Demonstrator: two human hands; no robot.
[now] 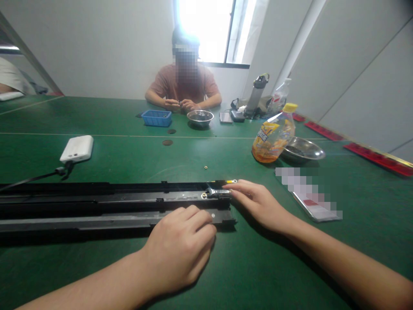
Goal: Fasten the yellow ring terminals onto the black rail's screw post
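Observation:
A long black rail assembly (97, 202) lies across the green table (226, 267) in front of me. My left hand (180, 249) rests on the rail's right end with curled fingers pressing it down. My right hand (258, 202) pinches a small silver wrench (217, 192) whose head sits on a nut (204, 195) near the rail's right end. A small brass nut (205, 167) lies loose on the table just beyond the rail.
An orange drink bottle (273, 135) leans against a steel bowl (301, 149) at right. A white power bank (77, 148) with a cable lies at left. A card (318, 209) lies right of my hand. Opposite sits a person (183, 88) with a blue tray (156, 118) and a bowl (200, 116).

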